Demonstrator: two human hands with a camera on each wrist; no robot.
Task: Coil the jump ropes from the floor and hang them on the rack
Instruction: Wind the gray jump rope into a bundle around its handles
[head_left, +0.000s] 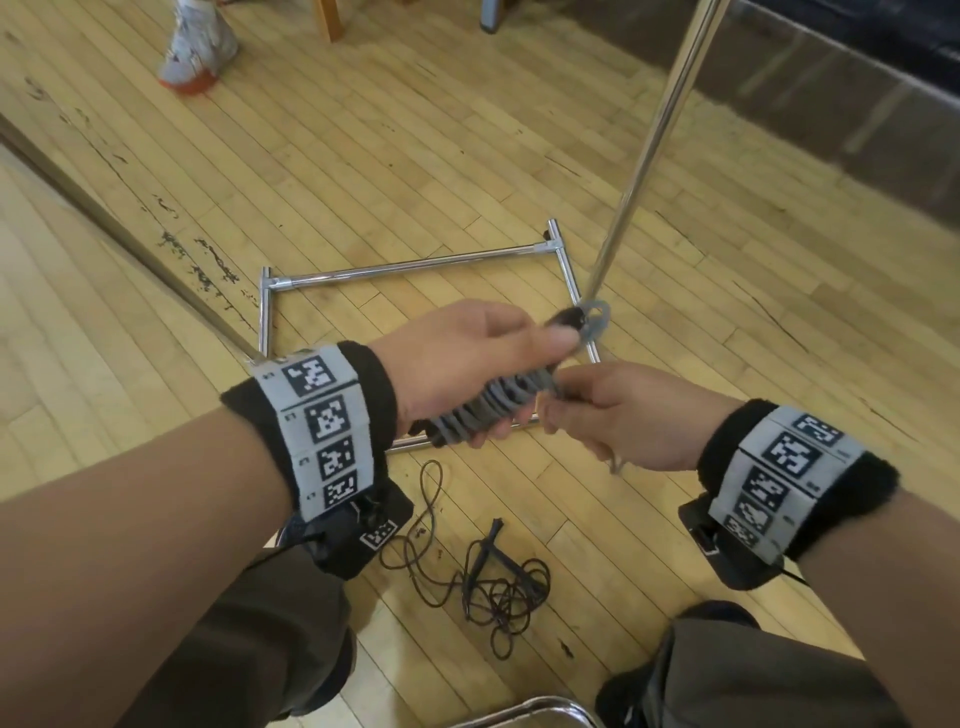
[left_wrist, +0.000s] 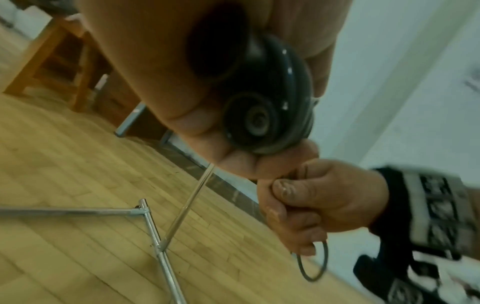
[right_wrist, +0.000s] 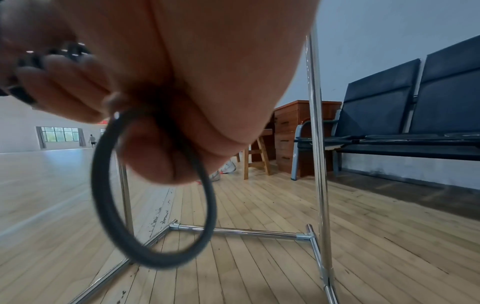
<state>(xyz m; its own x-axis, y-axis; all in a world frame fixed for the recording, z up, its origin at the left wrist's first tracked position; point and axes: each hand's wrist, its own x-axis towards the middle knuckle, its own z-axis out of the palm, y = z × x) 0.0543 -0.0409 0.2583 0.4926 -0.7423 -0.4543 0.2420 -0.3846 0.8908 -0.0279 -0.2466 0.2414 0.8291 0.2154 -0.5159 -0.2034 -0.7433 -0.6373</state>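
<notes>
Presently we hold a grey jump rope (head_left: 498, 405) above the wooden floor (head_left: 363, 156), wound in tight turns around its black handles. Our left hand (head_left: 457, 358) grips the wound bundle, fingers curled beneath it and thumb pressed along its top; a short grey loop and a black handle end protrude past the thumb. In the left wrist view the round black handle ends (left_wrist: 259, 121) show between the curled fingers. Our right hand (head_left: 623, 415) pinches the free end of the same rope just beside the bundle, thumb against curled fingers. A small loop of grey cord (right_wrist: 153, 191) hangs below this hand in the right wrist view.

We note a second rope, dark brown and uncoiled (head_left: 493, 582), lying in a loose tangle on the floor between our knees, its black handles resting among the strands.

We record a chrome rack (head_left: 415, 270) standing on the floor directly beyond the hands. Its rectangular base frame lies flat on the boards, and one upright pole (head_left: 654, 145) rises from the right side of that frame. A second pole (head_left: 104, 213) slants across the left part of the head view.

A sneaker of another person (head_left: 195, 47) stands near the far edge of the floor. Dark padded seats (right_wrist: 415, 102) line the wall on the right, next to a wooden cabinet (right_wrist: 293, 133).
</notes>
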